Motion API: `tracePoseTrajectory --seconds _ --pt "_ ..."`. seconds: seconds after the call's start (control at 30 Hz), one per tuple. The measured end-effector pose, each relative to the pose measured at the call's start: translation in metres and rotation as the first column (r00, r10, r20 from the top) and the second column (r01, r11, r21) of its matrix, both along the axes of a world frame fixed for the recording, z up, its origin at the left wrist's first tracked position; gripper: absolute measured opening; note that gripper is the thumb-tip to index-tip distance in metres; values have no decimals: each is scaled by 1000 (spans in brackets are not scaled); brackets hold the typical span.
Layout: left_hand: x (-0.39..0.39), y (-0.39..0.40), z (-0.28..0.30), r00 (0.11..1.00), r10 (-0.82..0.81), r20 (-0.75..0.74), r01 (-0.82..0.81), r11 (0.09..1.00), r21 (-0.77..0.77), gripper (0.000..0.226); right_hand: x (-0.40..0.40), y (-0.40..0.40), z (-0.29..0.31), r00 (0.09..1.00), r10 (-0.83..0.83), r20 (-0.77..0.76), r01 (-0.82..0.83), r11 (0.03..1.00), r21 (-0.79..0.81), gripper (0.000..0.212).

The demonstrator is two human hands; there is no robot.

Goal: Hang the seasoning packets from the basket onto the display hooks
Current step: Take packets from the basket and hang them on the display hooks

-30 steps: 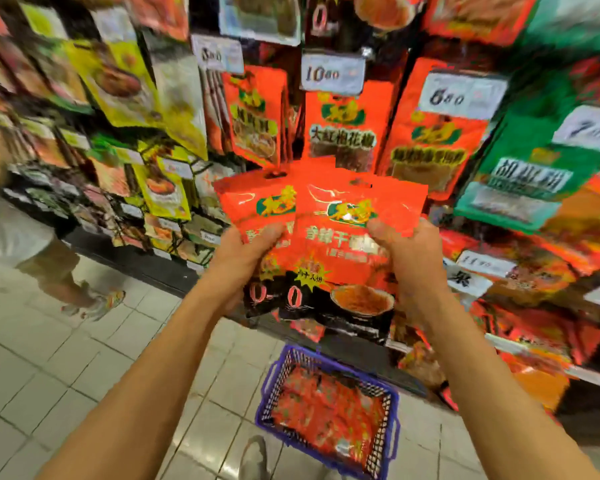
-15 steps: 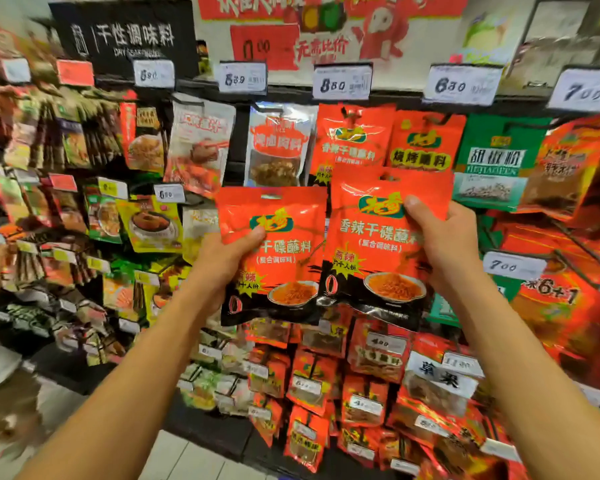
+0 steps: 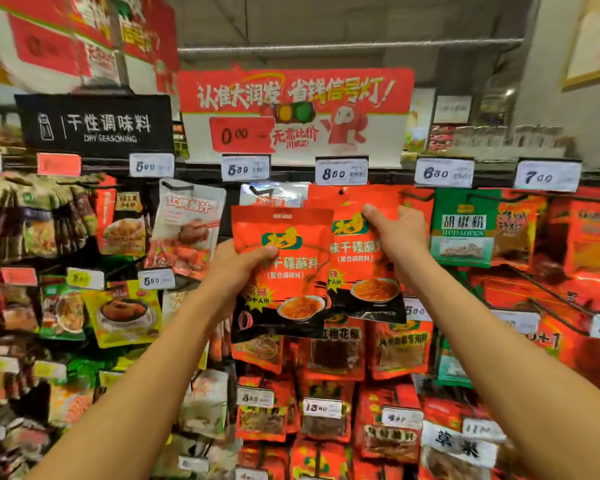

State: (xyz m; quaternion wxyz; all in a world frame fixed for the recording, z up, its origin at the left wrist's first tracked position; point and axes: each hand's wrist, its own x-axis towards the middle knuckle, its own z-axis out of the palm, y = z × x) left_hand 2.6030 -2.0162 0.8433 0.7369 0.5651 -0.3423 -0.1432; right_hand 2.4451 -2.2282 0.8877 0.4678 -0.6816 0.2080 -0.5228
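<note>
Dry-seasoning pegboard wall: two red dipping-seasoning packets raised under the 8.00 price tag.
Left hand grips left packet; right hand pinches right packet, neither visibly hooked.

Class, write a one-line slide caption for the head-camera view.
Left hand and right hand each raise a red seasoning packet toward the hooks under the 8.00 price tag.

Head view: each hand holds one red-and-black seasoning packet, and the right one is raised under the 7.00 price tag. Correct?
Not quite. In the head view the right hand lifts its red-and-black seasoning packet under the white 8.00 price tag, not the 7.00 one. The left hand does hold the other packet.
</note>
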Motion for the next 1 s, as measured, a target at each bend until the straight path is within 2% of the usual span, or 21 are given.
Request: tracePoseTrajectory --seconds 0.1,0.2,0.3,0.47,0.57,0.67,0.83,1.0 --pt "3 -17 4 1000 -10 5 10 1000 -11 18 13 4 3 998 -63 9 63 998 -10 18" --pt "5 -31 8 998 30 46 -31 999 22 29 21 3 6 992 -125 31 125 992 8 28" --pt "8 -43 7 995 50 91 -54 998 41 23 28 1 8 988 -149 39 149 989 7 27" --pt "9 -53 14 999 -4 33 6 999 -37 13 36 -2 12 985 -172 21 172 985 -5 27" --pt "7 -59 23 999 -6 32 8 999 -51 15 37 -2 16 983 -181 -1 181 983 -5 24" --pt "1 -66 30 998 -31 50 34 997 -66 21 36 -4 22 986 -165 -19 166 986 30 23" --pt "-2 -76 35 1000 2 8 -1 998 -69 16 31 -8 32 996 -73 -44 80 979 187 20" --pt "-7 -81 36 999 32 18 -31 998 -63 18 39 -13 31 996 -66 -61 76 979 190 27"
